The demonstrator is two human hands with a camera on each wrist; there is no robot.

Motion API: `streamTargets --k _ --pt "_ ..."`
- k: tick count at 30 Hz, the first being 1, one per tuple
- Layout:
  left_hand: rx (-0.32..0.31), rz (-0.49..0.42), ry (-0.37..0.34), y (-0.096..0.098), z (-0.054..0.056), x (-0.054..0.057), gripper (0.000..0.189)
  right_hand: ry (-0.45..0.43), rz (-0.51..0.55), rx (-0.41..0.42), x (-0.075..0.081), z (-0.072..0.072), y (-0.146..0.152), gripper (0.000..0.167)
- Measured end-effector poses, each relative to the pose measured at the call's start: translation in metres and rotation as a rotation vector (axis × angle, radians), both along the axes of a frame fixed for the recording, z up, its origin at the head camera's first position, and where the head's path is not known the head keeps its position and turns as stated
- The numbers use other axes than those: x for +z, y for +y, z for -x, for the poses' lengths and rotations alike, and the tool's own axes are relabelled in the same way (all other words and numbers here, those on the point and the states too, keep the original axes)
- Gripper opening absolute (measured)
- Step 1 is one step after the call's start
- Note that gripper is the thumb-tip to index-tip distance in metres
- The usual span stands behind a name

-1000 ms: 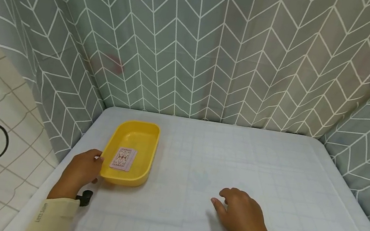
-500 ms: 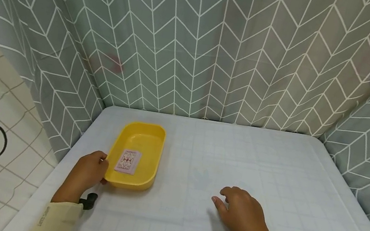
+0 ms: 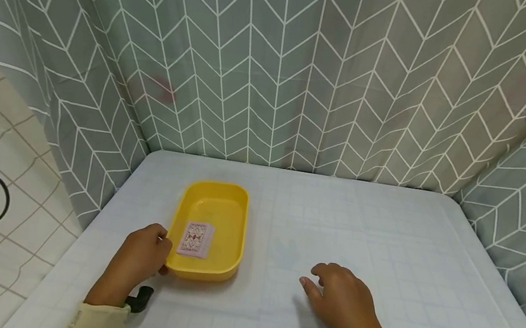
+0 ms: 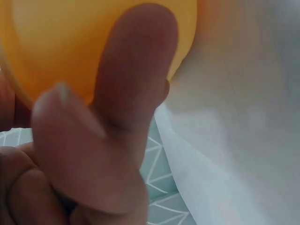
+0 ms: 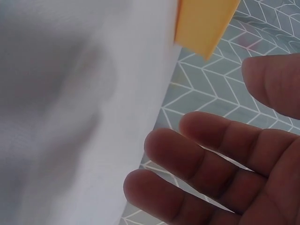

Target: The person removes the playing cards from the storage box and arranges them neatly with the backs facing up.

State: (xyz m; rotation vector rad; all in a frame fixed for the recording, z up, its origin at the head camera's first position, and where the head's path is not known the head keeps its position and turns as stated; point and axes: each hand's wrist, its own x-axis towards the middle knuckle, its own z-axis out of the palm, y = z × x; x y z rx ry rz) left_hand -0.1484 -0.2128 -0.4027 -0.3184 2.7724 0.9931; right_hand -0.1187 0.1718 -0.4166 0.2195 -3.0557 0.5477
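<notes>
A yellow tray stands left of the table's middle. Inside it, toward the near left, lies a small stack of playing cards with a red patterned back on top. My left hand grips the tray's near left rim. In the left wrist view, the thumb and a finger of that hand are close up against the yellow wall. My right hand is over the table to the right, apart from the tray, its fingers loosely bent and holding nothing; the right wrist view shows its fingers spread from the thumb.
A white cloth with a faint grid covers the table. Grey curtains with white chevrons hang behind it and at both sides. To the left is a pale tiled surface. Each wrist wears a black camera mount.
The left hand has slid the tray to the right and slightly nearer, with the cards inside it. The right hand has stayed nearly still.
</notes>
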Motion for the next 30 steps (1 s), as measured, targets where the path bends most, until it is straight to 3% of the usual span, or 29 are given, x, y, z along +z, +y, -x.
streamTargets --k 7,13,19,30 --pt "-0.017 -0.006 -0.020 0.015 -0.008 -0.001 0.039 0.013 0.003 0.005 0.002 -0.002 -0.004 0.029" --pt "-0.060 0.001 -0.005 0.023 -0.012 -0.001 0.039 -0.026 -0.025 -0.010 0.005 0.002 -0.007 0.032" --pt "-0.055 -0.004 -0.018 0.026 -0.013 -0.003 0.036 -0.048 -0.048 -0.018 0.010 0.005 -0.011 0.034" --pt "-0.075 -0.016 -0.004 0.028 -0.013 -0.007 0.034 0.007 -0.010 0.054 0.025 0.011 -0.025 0.037"
